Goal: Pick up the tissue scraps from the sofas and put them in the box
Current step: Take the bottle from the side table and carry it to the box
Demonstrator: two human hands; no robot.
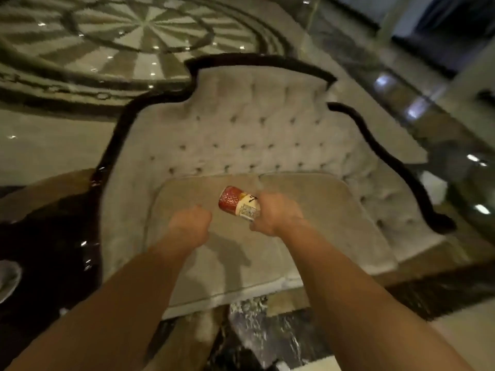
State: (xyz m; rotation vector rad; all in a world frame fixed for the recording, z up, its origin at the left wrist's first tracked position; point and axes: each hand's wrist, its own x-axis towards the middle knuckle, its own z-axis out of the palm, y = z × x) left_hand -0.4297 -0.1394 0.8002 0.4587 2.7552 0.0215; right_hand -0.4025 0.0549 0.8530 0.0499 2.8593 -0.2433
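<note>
Sofa: I log one pale grey tufted velvet sofa with a dark glossy carved frame (267,135), seen from above; its buttoned backrest curves round a flat beige seat cushion (308,210).
Box: a small red and cream printed cardboard box (238,203), tilted, held above the middle of the seat cushion, red end pointing left and away from me.
Right hand: my right hand (276,215) is wrapped round the cream end of the box, fingers closed on it; the fingertips are hidden behind the box.
Left hand: my left hand (191,223) hangs just beside the box, not touching it, fingers curled in together as a loose fist. Whether it pinches anything I cannot tell; the picture is blurred.
Tissue scraps: none that I can make out on the cushion.
Shadow: a dark shadow of the arms (233,253) lies on the cushion beneath the hands.
Floor: polished patterned marble floor with a round sunburst inlay (139,30) behind the sofa.
</note>
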